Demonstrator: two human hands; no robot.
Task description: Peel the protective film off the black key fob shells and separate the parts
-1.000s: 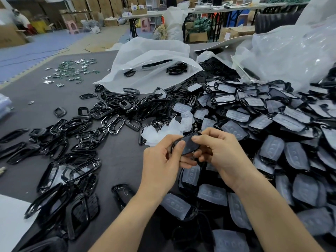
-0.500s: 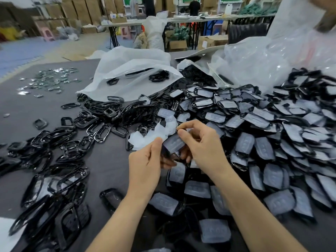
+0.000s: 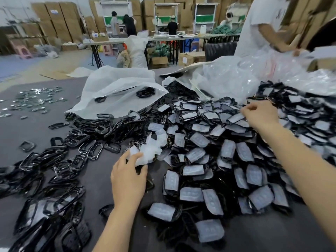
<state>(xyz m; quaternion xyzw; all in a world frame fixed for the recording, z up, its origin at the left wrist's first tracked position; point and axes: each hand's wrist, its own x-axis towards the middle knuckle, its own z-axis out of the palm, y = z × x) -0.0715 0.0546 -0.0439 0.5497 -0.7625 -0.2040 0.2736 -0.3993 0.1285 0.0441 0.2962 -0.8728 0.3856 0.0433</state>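
A big heap of black key fob shells with whitish film [image 3: 227,160] fills the right half of the dark table. My right hand [image 3: 260,114] reaches far into the heap's upper part, its curled fingertips pinching the edge of a film-covered shell [image 3: 236,117]. My left hand [image 3: 129,177] lies near the middle, fingers curled over a bare black shell [image 3: 146,182] that is mostly hidden under the palm. Its thumb and fingertips touch a small pile of peeled film [image 3: 151,151].
Separated black frames [image 3: 60,170] spread over the left of the table [image 3: 101,179]. Small shiny metal parts [image 3: 34,99] lie at the far left. White bags [image 3: 116,91] and clear plastic [image 3: 236,79] stand behind the heap; a person in white [image 3: 263,24] stands at the back right.
The two hands have come apart. My right hand left the shell and went up right into the heap. My left hand stayed low by the film pile, and the view tilted up.
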